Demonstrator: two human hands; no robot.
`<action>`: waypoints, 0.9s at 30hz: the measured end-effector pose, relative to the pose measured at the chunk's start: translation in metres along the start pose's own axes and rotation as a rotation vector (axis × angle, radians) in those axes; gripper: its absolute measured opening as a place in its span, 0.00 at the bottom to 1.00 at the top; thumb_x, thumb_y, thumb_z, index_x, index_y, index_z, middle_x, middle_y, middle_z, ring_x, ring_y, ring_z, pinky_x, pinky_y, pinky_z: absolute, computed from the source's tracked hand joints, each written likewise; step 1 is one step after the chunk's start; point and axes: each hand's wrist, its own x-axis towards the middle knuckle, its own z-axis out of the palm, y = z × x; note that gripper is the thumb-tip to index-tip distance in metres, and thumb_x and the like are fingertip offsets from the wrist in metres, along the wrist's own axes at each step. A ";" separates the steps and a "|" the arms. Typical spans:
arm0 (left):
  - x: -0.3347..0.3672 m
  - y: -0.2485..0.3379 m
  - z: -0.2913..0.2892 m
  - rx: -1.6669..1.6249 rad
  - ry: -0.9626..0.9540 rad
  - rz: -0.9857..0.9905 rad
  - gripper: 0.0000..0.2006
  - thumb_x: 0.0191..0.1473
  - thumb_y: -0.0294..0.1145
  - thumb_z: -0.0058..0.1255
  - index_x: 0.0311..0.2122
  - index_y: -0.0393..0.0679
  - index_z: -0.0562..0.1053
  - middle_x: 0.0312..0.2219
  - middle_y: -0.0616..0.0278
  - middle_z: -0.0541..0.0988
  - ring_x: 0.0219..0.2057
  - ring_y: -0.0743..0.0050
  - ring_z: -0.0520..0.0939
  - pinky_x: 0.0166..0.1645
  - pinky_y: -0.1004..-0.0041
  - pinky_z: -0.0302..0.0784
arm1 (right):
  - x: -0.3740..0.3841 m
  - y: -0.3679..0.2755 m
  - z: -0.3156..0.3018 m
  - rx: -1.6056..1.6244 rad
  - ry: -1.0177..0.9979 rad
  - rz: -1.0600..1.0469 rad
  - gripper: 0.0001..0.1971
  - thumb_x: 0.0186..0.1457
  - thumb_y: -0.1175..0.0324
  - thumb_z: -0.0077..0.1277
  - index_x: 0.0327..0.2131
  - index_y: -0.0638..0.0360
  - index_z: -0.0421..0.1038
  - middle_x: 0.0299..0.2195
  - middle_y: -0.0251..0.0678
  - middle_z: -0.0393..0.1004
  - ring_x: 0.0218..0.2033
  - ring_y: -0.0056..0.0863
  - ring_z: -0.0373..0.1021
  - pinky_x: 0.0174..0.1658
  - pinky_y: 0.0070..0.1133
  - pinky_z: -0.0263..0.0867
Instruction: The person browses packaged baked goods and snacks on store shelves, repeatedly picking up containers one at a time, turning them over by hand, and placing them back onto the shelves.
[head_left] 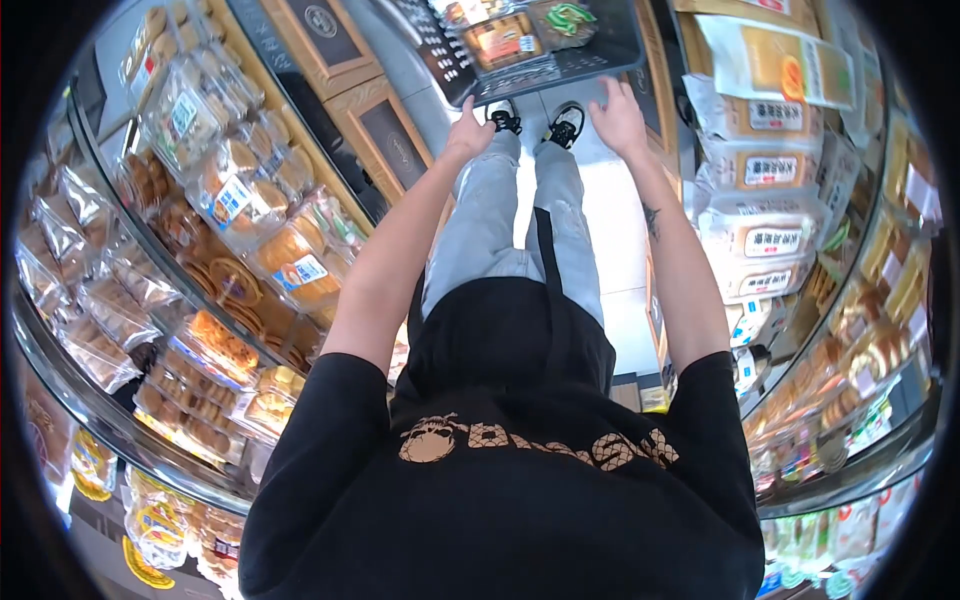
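A dark grey plastic shopping basket (pixel 590 66) with small holes in its walls is ahead of me at the top of the view. It holds several packages, among them a clear tray of browned baked goods (pixel 503 41) and a clear pack with green ties (pixel 567 22). My left hand (pixel 471 133) is at the basket's near left corner, thumb and forefinger apart; its other fingers are hidden. Near the right end of the same rim, my right hand (pixel 619 117) has its fingers stretched and spread. Whether either hand bears on the rim is unclear.
Packed baked goods (pixel 240 195) fill a wooden shelf on my left, behind a curved rail (pixel 150 460). Bagged bread loaves (pixel 765 205) are stacked on my right. Wooden cabinet fronts (pixel 385 135) border the narrow aisle of pale floor tiles (pixel 622 240).
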 end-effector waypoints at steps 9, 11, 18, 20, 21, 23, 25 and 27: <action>0.014 -0.003 0.018 -0.022 -0.090 0.121 0.40 0.41 0.39 0.45 0.58 0.46 0.41 0.38 0.40 0.71 0.42 0.47 0.71 0.49 0.67 0.63 | 0.053 0.006 0.040 -0.373 -0.459 0.069 0.38 0.46 0.60 0.43 0.57 0.53 0.35 0.42 0.54 0.64 0.43 0.46 0.63 0.49 0.31 0.57; 0.010 0.001 0.025 -0.057 -0.079 0.097 0.40 0.41 0.38 0.44 0.57 0.42 0.40 0.37 0.39 0.71 0.41 0.48 0.71 0.48 0.67 0.63 | 0.048 0.001 0.044 -0.428 -0.474 0.063 0.36 0.46 0.63 0.43 0.56 0.55 0.38 0.44 0.52 0.63 0.46 0.44 0.61 0.50 0.31 0.56; -0.004 0.031 0.059 0.364 0.322 0.160 0.36 0.37 0.35 0.48 0.54 0.37 0.50 0.50 0.44 0.51 0.53 0.50 0.54 0.53 0.62 0.55 | 0.041 0.034 0.071 -0.750 0.085 -0.462 0.23 0.44 0.71 0.39 0.48 0.65 0.54 0.48 0.44 0.55 0.53 0.38 0.48 0.55 0.33 0.44; -0.002 0.024 0.070 0.343 0.475 0.231 0.36 0.35 0.33 0.48 0.53 0.33 0.50 0.50 0.44 0.53 0.56 0.52 0.48 0.57 0.62 0.47 | 0.044 0.043 0.077 -0.739 0.141 -0.529 0.23 0.45 0.71 0.38 0.47 0.66 0.54 0.46 0.44 0.57 0.52 0.38 0.50 0.54 0.32 0.44; -0.003 0.022 0.074 0.383 0.513 0.258 0.37 0.35 0.32 0.48 0.53 0.32 0.49 0.52 0.44 0.51 0.57 0.51 0.47 0.58 0.63 0.46 | 0.044 0.043 0.075 -0.743 0.113 -0.526 0.23 0.45 0.71 0.38 0.47 0.66 0.54 0.46 0.44 0.57 0.52 0.37 0.50 0.54 0.33 0.44; -0.005 0.017 0.079 0.382 0.495 0.231 0.38 0.35 0.32 0.48 0.53 0.32 0.48 0.53 0.45 0.50 0.57 0.52 0.46 0.57 0.63 0.47 | 0.038 0.041 0.074 -0.715 0.064 -0.515 0.23 0.45 0.71 0.39 0.47 0.66 0.53 0.47 0.44 0.56 0.53 0.37 0.49 0.55 0.33 0.43; -0.007 0.021 0.080 0.367 0.444 0.187 0.39 0.35 0.33 0.49 0.54 0.32 0.47 0.54 0.47 0.48 0.58 0.53 0.45 0.56 0.61 0.51 | 0.033 0.047 0.076 -0.713 0.066 -0.518 0.24 0.44 0.72 0.40 0.47 0.66 0.53 0.47 0.44 0.56 0.53 0.37 0.49 0.55 0.34 0.43; -0.012 0.022 0.081 0.361 0.394 0.164 0.39 0.35 0.34 0.49 0.54 0.32 0.47 0.54 0.47 0.48 0.58 0.53 0.45 0.56 0.61 0.52 | 0.027 0.050 0.078 -0.708 0.071 -0.520 0.24 0.44 0.72 0.41 0.47 0.66 0.53 0.47 0.44 0.56 0.53 0.37 0.49 0.55 0.34 0.43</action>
